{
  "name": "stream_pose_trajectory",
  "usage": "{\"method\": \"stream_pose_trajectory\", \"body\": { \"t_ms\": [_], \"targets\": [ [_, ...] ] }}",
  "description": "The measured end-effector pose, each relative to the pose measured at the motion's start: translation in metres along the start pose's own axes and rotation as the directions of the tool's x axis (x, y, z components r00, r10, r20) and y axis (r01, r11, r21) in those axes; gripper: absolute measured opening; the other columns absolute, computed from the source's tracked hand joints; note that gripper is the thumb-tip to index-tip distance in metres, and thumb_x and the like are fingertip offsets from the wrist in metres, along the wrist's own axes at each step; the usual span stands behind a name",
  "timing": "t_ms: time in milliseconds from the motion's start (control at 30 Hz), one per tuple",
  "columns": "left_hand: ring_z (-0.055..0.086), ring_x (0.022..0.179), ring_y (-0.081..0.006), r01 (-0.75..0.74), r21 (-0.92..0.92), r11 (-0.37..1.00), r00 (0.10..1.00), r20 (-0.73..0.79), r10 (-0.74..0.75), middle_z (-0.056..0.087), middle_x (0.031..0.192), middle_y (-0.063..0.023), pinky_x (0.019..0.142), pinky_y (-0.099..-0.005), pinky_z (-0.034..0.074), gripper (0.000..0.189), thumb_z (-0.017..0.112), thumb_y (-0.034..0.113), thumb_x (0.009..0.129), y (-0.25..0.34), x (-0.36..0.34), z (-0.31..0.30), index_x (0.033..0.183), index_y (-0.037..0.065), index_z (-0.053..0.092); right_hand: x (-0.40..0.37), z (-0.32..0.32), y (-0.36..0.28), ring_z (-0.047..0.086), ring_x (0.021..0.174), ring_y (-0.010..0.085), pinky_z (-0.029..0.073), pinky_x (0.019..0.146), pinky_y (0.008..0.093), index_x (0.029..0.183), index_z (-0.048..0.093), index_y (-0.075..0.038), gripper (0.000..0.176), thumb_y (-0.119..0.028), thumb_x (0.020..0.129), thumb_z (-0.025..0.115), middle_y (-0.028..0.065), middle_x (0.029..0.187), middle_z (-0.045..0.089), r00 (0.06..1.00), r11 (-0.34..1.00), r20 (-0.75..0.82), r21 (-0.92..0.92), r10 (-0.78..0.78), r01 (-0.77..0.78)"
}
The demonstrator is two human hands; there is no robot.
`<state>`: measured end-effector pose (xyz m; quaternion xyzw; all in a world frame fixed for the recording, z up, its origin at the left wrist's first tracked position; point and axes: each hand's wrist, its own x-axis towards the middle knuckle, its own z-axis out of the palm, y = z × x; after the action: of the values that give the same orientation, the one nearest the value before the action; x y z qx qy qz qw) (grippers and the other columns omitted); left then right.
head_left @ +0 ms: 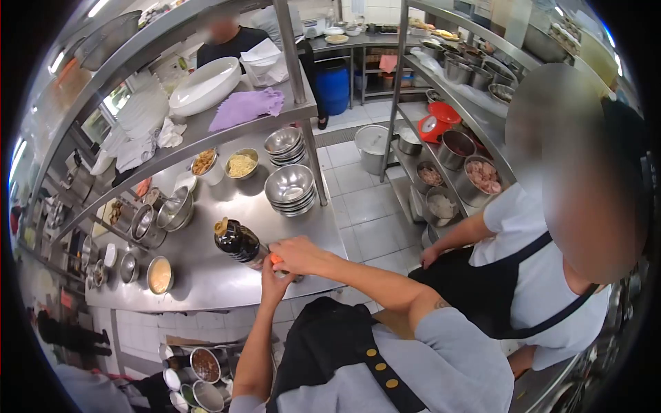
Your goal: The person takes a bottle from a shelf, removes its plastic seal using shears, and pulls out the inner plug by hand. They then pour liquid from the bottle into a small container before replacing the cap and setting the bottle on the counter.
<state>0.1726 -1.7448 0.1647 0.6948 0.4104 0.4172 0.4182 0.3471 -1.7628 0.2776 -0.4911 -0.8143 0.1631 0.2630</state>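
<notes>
At the near edge of the steel table, my left hand (273,283) is closed round an orange-capped container, mostly hidden by my fingers. My right hand (297,255) grips its orange cap (276,259) from above, fingers bent over it. Just left of my hands stands a big dark bottle (237,239) with a yellowish cap, tilted in this view. Further left on the table is a metal bowl of orange-yellow liquid (160,274). Beyond the bottle, stacked steel bowls (289,186) sit by the shelf post.
An overhead shelf (196,138) bears white dishes and a purple cloth (246,109). Close on my right stands a co-worker in a black apron (475,292). Behind them, a rack (406,172) holds pots of food. Sauce containers (206,365) stand low at the left.
</notes>
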Motion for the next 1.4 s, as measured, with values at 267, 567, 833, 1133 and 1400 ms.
{"method": "stream_pose_trajectory", "body": {
  "t_ms": [267, 567, 833, 1133, 1400],
  "targets": [
    [0.057, 0.126, -0.0264, 0.047, -0.052, 0.998, 0.986, 0.162, -0.038, 0.057, 0.135, -0.0167, 0.105, -0.0408, 0.047, 0.084, 0.086, 0.012, 0.074, -0.01, 0.007, -0.027, 0.143, 0.0, 0.04, 0.018, 0.038, -0.013, 0.07, 0.087, 0.0391, 0.054, 0.075, 0.0499, 0.101, 0.061, -0.004, 0.036, -0.035, 0.086, 0.071, 0.0178, 0.091, 0.071, 0.982, 0.988, -0.115, -0.033, 0.147, -0.152],
    [0.063, 0.104, -0.0278, -0.058, -0.071, 0.996, 0.997, 0.055, 0.062, 0.063, 0.113, -0.0179, 0.088, -0.0395, 0.05, 0.044, 0.073, 0.021, 0.087, -0.021, 0.011, -0.008, 0.121, -0.002, 0.055, 0.011, 0.052, -0.043, 0.071, 0.076, 0.0364, 0.056, 0.065, 0.0456, 0.1, 0.059, -0.006, 0.037, -0.039, 0.087, 0.07, 0.0158, 0.081, 0.071, 0.898, 0.907, -0.328, -0.201, 0.294, -0.37],
    [0.065, 0.099, -0.0288, -0.352, -0.136, 0.926, 0.925, 0.103, 0.366, 0.067, 0.107, -0.0153, 0.086, -0.0417, 0.05, 0.049, 0.066, 0.039, 0.094, -0.018, 0.015, -0.012, 0.12, -0.002, 0.056, 0.007, 0.07, -0.045, 0.069, 0.065, 0.0364, 0.054, 0.057, 0.048, 0.101, 0.06, -0.008, 0.039, -0.045, 0.089, 0.065, 0.0149, 0.07, 0.067, 0.876, 0.879, -0.415, -0.285, 0.247, -0.382],
    [0.065, 0.104, -0.0319, -0.327, -0.026, 0.945, 0.945, -0.001, 0.327, 0.068, 0.109, -0.017, 0.09, -0.0412, 0.05, 0.045, 0.077, 0.027, 0.086, -0.041, 0.018, -0.003, 0.117, -0.001, 0.061, 0.018, 0.081, -0.033, 0.067, 0.058, 0.037, 0.053, 0.055, 0.0495, 0.091, 0.061, -0.01, 0.033, -0.042, 0.089, 0.064, 0.014, 0.06, 0.065, 0.878, 0.876, -0.436, -0.323, 0.198, -0.358],
    [0.066, 0.097, -0.0354, -0.212, 0.108, 0.971, 0.97, 0.141, 0.196, 0.068, 0.11, -0.0194, 0.083, -0.0419, 0.052, 0.048, 0.086, 0.029, 0.075, -0.006, 0.011, -0.017, 0.106, -0.001, 0.066, 0.014, 0.049, -0.008, 0.067, 0.062, 0.0393, 0.051, 0.058, 0.0528, 0.095, 0.06, -0.012, 0.031, -0.043, 0.091, 0.06, 0.0159, 0.063, 0.063, 0.994, 0.963, -0.108, -0.27, -0.025, -0.005]
  ]
}}
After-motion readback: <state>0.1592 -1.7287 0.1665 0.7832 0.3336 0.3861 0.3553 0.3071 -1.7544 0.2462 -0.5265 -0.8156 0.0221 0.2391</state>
